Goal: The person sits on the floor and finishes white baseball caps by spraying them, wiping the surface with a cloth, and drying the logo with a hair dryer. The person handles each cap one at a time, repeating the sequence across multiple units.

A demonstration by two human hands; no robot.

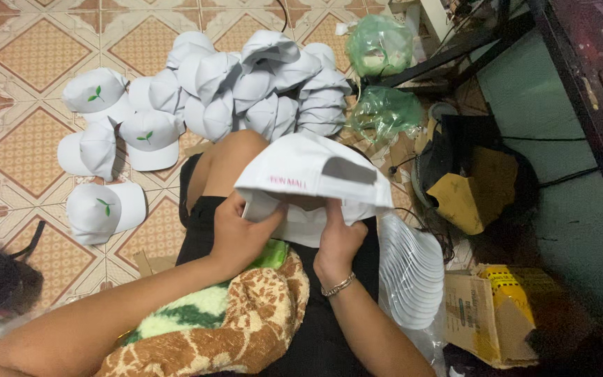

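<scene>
A white cap (308, 171) with small pink lettering on its side is held over my lap, back opening facing up. My left hand (240, 234) grips its lower left edge, fingers tucked under the fabric. My right hand (338, 241), with a bracelet on the wrist, holds the underside near the middle. A stack of white curved inserts (413, 269) lies just right of my right arm.
A heap of white caps (266, 87) lies on the tiled floor ahead, with a few leaf-marked caps (102, 157) spread to the left. Green plastic bags (382, 77), a dark bag with cardboard (469, 178) and a torn carton (486, 314) crowd the right. A patterned cushion (232, 321) rests on my lap.
</scene>
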